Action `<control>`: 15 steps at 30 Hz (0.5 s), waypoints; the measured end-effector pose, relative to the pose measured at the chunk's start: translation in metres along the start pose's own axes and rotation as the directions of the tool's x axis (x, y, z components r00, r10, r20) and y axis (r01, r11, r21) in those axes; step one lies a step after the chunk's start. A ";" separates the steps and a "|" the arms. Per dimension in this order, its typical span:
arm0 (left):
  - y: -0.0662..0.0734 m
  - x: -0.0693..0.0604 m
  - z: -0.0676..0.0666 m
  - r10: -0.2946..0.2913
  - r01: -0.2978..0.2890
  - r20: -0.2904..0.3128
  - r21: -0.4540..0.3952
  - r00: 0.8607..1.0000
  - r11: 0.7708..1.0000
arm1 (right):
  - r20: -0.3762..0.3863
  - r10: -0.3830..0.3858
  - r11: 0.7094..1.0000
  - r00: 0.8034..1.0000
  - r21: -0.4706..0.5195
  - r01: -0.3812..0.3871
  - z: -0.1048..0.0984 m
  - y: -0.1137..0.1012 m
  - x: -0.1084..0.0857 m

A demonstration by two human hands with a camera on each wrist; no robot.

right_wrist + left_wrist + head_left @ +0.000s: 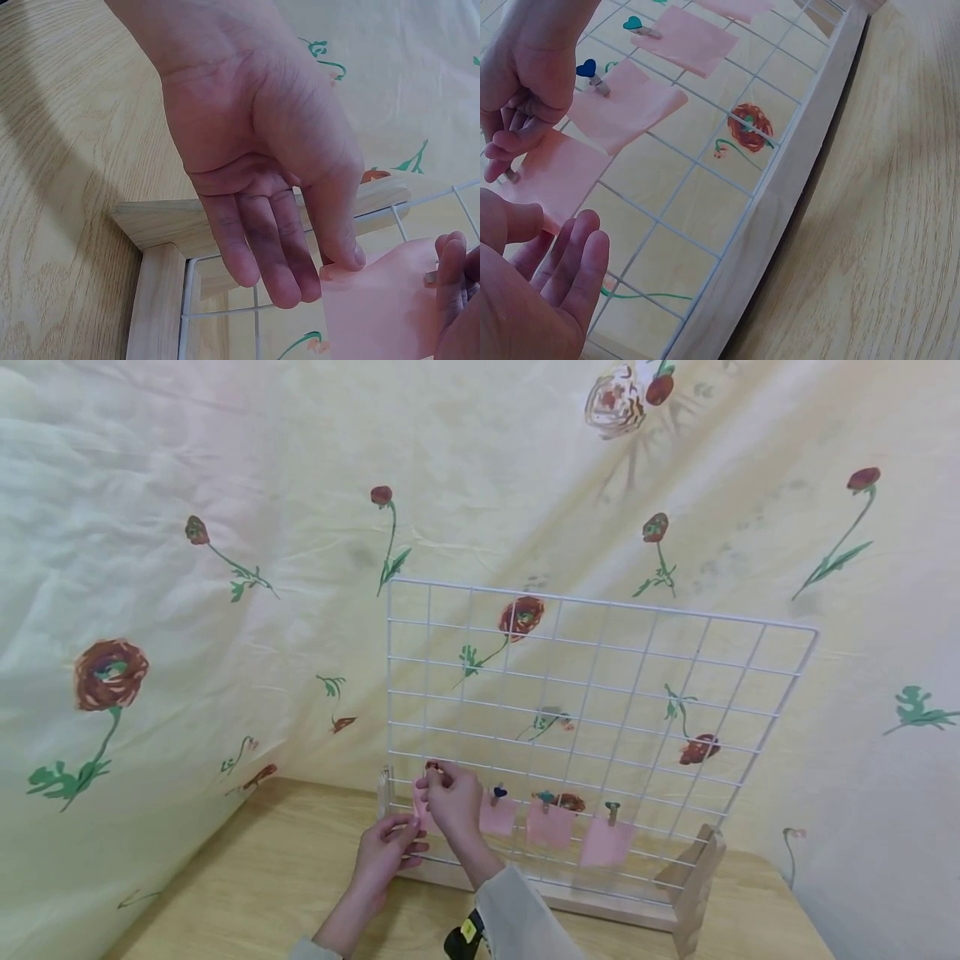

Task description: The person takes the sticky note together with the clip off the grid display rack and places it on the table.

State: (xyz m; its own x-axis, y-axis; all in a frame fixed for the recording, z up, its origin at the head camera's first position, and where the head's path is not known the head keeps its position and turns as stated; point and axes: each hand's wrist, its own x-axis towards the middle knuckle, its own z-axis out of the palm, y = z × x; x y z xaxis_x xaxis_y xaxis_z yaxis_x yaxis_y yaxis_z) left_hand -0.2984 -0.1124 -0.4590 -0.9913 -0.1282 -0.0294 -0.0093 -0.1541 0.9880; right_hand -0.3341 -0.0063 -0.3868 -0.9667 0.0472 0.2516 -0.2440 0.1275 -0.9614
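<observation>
A white wire grid (pixel 585 693) stands upright in a wooden stand. At its lower left is a pink paper square (pixel 562 176). My left hand (pixel 382 856) pinches that square's left edge between thumb and fingers, the other fingers spread loosely. Across it reaches my right hand (pixel 453 802), its fingertips around a small clip (pixel 430 278) at the paper's upper edge. Those fingers cover most of the clip. To the right, more pink squares hang in a row: one under a dark blue heart clip (pixel 498 792), one under a teal clip (pixel 545 797), one under a green clip (pixel 612 810).
The stand's wooden base bar (pixel 780 191) runs along the grid's bottom, with an end support (pixel 697 885) at the right. It rests on a wood-grain table (pixel 300 835). Flower-printed cloth (pixel 322 552) hangs behind and at the left. A black-and-yellow object (pixel 463 937) is by the right sleeve.
</observation>
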 end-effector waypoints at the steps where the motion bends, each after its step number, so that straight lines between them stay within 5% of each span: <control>1: 0.000 0.000 0.000 0.002 -0.002 0.002 -0.002 1.000 1.000 | -0.001 -0.001 1.000 1.000 -0.002 0.001 0.000 0.000 0.000; 15: 0.001 -0.003 -0.002 0.007 -0.007 0.009 -0.021 1.000 1.000 | 0.018 -0.045 0.999 0.999 -0.027 0.045 -0.004 0.001 -0.003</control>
State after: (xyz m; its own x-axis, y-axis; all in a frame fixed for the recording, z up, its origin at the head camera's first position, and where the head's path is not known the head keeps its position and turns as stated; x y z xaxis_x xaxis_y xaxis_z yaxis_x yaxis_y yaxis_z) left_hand -0.2946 -0.1141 -0.4583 -0.9925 -0.1202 -0.0211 0.0000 -0.1733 0.9849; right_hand -0.3312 -0.0027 -0.3885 -0.9560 0.0237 0.2926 -0.2855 0.1566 -0.9455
